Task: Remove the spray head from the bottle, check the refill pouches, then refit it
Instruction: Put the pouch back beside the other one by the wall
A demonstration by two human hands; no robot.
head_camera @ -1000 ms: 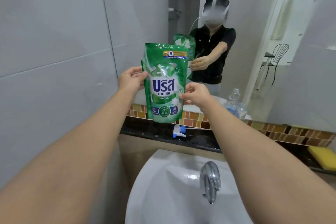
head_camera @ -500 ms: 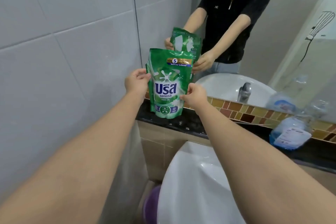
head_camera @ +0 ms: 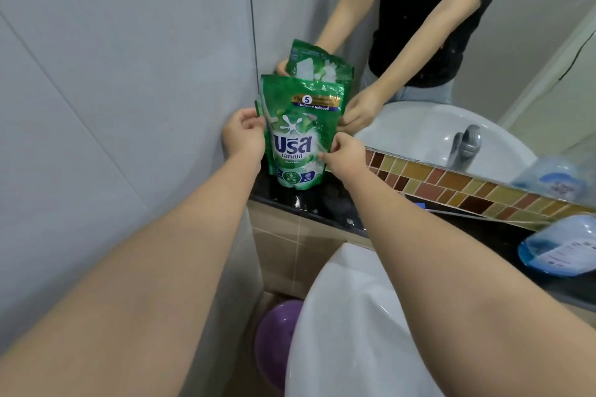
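A green refill pouch (head_camera: 298, 135) with white and blue lettering stands upright in the far left corner of the black ledge (head_camera: 325, 206), its base touching the ledge. My left hand (head_camera: 243, 135) pinches its left edge, where the edge of a second green pouch shows just behind. My right hand (head_camera: 343, 155) pinches its right edge. The clear bottle with blue liquid (head_camera: 561, 251) lies at the right end of the ledge. The spray head's blue part (head_camera: 419, 205) peeks out behind my right forearm.
A white basin (head_camera: 354, 332) sits below the ledge. The mirror above shows a person's arms, the pouch's back (head_camera: 319, 63) and a tap. A mosaic tile strip (head_camera: 467, 185) runs along the ledge. A purple tub (head_camera: 277, 345) is on the floor. Tiled wall stands close on the left.
The pouch has come down from mid-air and to the left until its base rests in the ledge's corner. Both hands still hold its edges. My view has tilted downward.
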